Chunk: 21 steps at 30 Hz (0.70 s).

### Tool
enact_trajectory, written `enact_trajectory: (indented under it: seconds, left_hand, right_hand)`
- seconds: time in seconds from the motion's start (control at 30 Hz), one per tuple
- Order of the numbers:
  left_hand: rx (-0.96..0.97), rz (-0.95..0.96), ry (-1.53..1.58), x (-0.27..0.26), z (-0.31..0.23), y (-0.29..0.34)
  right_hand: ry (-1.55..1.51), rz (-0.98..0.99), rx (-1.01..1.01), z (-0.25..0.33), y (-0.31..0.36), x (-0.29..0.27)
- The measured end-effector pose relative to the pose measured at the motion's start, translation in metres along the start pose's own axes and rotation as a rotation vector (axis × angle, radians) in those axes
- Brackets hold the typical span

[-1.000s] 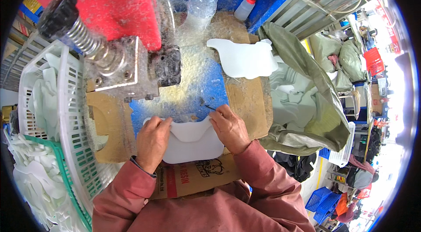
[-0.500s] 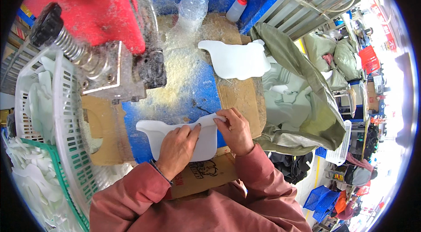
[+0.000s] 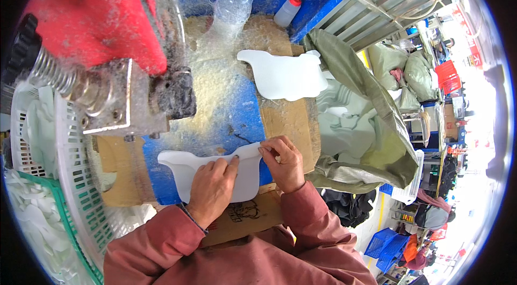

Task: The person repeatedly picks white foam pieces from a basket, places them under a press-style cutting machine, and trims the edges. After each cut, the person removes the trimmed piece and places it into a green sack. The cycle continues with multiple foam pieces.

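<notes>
A white cut-out sheet (image 3: 186, 174) with a wavy upper edge lies over the blue board in front of me. My left hand (image 3: 214, 185) rests on its middle, fingers laid along the surface up to the top edge. At the sheet's right corner, my right hand (image 3: 285, 164) is closed in a pinch, fingers curled with the tips on the edge. The corner itself is partly hidden by those fingers. Beyond them, a second white sheet of like shape (image 3: 285, 76) lies flat on cardboard.
A red machine (image 3: 102, 16) with a metal head (image 3: 118, 99) stands at left, pale dust (image 3: 210, 88) beside it. White baskets (image 3: 81, 177) hold white pieces. An olive sack (image 3: 371, 161) of sheets is at right. A plastic bottle (image 3: 232, 8) and red-tipped squeeze bottle (image 3: 288, 11) stand behind.
My view has shifted slightly, so the machine looks larger and farther left. The right fingers have curled in more at the sheet's corner. The left hand stays on the sheet.
</notes>
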State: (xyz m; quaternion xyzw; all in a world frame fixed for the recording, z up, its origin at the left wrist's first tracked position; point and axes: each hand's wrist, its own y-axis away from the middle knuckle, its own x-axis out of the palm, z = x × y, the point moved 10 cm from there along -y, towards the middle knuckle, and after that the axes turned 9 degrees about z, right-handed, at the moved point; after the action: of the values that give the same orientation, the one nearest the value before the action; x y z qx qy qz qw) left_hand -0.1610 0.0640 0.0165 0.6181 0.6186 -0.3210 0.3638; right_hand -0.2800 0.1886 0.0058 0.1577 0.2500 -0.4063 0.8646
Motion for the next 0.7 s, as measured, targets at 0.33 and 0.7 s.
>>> enact_trajectory:
  seconds: [0.33,0.7]
  left_hand:
    - [-0.013,0.035,-0.015,0.004,0.002,-0.002]
    - [-0.018,0.026,-0.022,0.003,0.002,-0.004]
  right_hand:
    - [-0.137,0.007,0.072,-0.024,0.004,-0.002]
    - [0.016,-0.073,-0.011,-0.017,-0.005,-0.004]
